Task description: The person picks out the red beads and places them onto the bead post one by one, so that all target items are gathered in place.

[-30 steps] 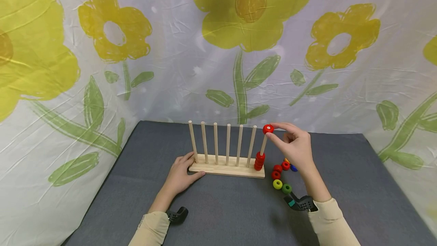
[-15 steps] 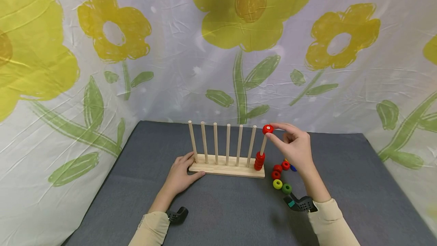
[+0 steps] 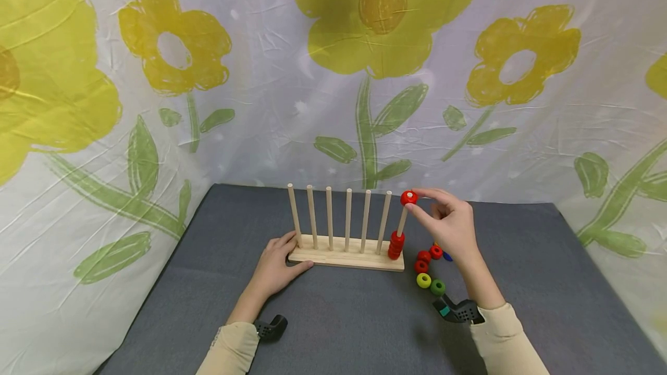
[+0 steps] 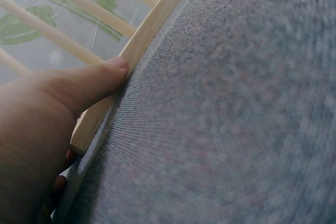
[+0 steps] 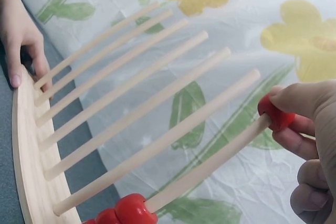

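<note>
A wooden peg rack stands on the table with a row of upright pegs. My left hand grips the left end of its base, thumb along the front edge and fingers at the far side. In the left wrist view the thumb presses the base edge. My right hand pinches a red bead between thumb and fingertips. That bead is around the tip of the rightmost peg, whose pale end shows in the hole. Several red beads are stacked at the bottom of the same peg.
Right of the rack lie loose beads: several red ones, a yellow bead, a green bead, and a blue bead partly behind the right wrist. The dark grey table meets a flower-printed cloth behind.
</note>
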`<state>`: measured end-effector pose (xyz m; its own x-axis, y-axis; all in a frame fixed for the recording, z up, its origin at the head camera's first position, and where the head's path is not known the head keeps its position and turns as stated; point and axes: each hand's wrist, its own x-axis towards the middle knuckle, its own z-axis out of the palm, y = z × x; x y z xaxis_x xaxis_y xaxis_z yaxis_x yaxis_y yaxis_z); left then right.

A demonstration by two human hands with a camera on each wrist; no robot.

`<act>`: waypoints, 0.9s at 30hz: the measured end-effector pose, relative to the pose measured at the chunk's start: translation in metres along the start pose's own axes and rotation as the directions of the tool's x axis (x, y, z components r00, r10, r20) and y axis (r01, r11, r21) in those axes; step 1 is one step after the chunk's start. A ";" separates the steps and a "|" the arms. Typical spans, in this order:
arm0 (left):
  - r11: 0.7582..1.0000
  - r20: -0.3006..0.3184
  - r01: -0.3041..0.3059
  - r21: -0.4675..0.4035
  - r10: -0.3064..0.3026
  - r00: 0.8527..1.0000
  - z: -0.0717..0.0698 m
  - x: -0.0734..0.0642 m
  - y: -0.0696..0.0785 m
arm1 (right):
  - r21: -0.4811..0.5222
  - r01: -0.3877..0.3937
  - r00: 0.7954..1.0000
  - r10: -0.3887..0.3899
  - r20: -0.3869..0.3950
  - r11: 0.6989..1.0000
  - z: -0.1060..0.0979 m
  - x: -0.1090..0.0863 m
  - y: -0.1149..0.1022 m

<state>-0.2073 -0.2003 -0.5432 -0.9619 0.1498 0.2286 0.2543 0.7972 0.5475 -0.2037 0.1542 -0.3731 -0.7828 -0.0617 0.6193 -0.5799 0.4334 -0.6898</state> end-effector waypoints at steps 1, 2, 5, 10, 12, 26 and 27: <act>1.000 0.001 0.000 0.001 0.000 1.000 0.000 0.000 0.000 | 0.001 -0.001 1.000 0.001 0.003 1.000 0.000 0.000 0.000; 1.000 0.002 0.000 0.002 0.000 1.000 0.000 0.000 0.000 | 0.001 -0.002 1.000 0.002 0.006 1.000 0.000 0.000 0.001; 1.000 0.006 0.002 0.002 -0.002 1.000 0.000 0.000 0.000 | 0.006 -0.004 1.000 0.003 0.016 1.000 -0.001 -0.001 0.002; 1.000 0.004 -0.001 -0.005 0.001 1.000 -0.001 0.000 0.000 | 0.002 0.011 1.000 -0.011 0.020 1.000 0.000 -0.001 0.002; 1.000 0.004 -0.001 -0.005 0.001 1.000 -0.001 0.000 0.000 | 0.001 0.015 1.000 -0.016 0.019 1.000 0.000 -0.001 0.002; 1.000 0.003 0.001 -0.005 -0.001 1.000 -0.001 -0.001 0.000 | -0.004 0.043 0.999 -0.043 0.026 0.999 -0.003 -0.004 0.009; 1.000 0.003 0.001 -0.004 -0.001 1.000 -0.001 -0.001 0.000 | -0.001 0.046 0.999 -0.046 0.027 0.999 -0.004 -0.004 0.010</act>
<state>-0.2067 -0.2007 -0.5429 -0.9624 0.1512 0.2258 0.2541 0.7947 0.5512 -0.2054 0.1618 -0.3809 -0.7611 -0.1062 0.6399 -0.6152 0.4309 -0.6602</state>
